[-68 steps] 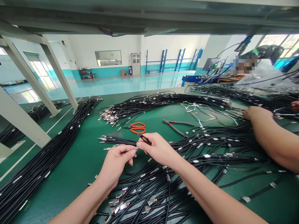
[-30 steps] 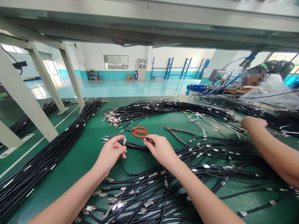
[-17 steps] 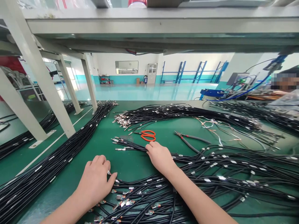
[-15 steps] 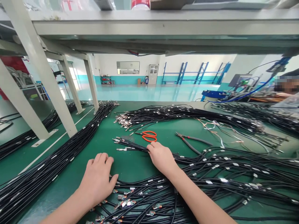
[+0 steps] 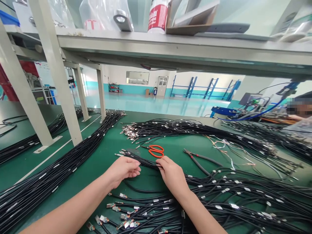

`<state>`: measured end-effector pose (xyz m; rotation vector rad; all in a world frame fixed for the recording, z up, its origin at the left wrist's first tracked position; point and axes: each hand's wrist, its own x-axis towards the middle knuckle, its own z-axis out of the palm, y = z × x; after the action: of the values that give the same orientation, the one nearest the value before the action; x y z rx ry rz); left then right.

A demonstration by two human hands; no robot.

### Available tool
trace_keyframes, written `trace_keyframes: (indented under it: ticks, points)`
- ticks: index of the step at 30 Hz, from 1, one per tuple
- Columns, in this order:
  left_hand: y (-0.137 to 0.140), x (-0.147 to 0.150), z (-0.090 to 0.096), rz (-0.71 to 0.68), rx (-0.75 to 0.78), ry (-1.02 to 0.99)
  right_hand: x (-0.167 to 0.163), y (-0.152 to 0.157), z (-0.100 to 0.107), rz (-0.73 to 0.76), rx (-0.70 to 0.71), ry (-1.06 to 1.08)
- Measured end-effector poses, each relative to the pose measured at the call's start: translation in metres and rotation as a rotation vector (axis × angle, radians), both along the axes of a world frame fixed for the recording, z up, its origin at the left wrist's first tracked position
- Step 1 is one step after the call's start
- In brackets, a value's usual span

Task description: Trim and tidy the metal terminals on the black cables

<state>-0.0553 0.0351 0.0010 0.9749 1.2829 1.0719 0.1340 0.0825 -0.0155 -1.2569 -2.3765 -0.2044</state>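
Observation:
My right hand (image 5: 172,174) pinches a small bundle of black cables (image 5: 146,162) a little above the green table. Bare metal terminals at the bundle's left end point left, past my left hand (image 5: 126,169). That hand lies against the near side of the bundle with its fingers curled in; what is between them is hidden. One loose cable (image 5: 138,190) curves up toward the underside of my left hand. Below both hands spreads a heap of black cables with metal plugs (image 5: 126,216). Just beyond the bundle lie orange-handled scissors (image 5: 156,151).
Grey-handled cutting pliers (image 5: 198,159) lie right of the scissors. A long cable bundle (image 5: 73,159) runs along the left, another (image 5: 175,127) across the back. White posts (image 5: 69,107) carry a low shelf (image 5: 170,48) overhead. A person works at a machine at the far right.
My left hand has risen from the plug ends to the bundle, its spread fingers now curled. My right hand keeps its hold on the bundle. The view has tilted upward.

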Motion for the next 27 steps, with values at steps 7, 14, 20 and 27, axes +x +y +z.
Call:
trace_keyframes:
  ticks: [7, 14, 20, 27]
  points:
    - [0.007, 0.022, -0.006, 0.197, 0.015, -0.325, 0.004, 0.000, 0.002, -0.028, 0.082, 0.168]
    - [0.031, 0.023, 0.004, 0.476, 0.254, -0.527, 0.003, -0.006, 0.007, 0.096, 0.000, 0.101]
    - [0.015, 0.036, 0.003, 0.036, 0.217, -0.521, 0.002, -0.013, 0.029, 0.116, -0.201, 0.632]
    - [-0.001, 0.052, 0.005, -0.276, 0.124, -0.345, 0.002, -0.016, 0.043, 0.121, -0.456, 0.877]
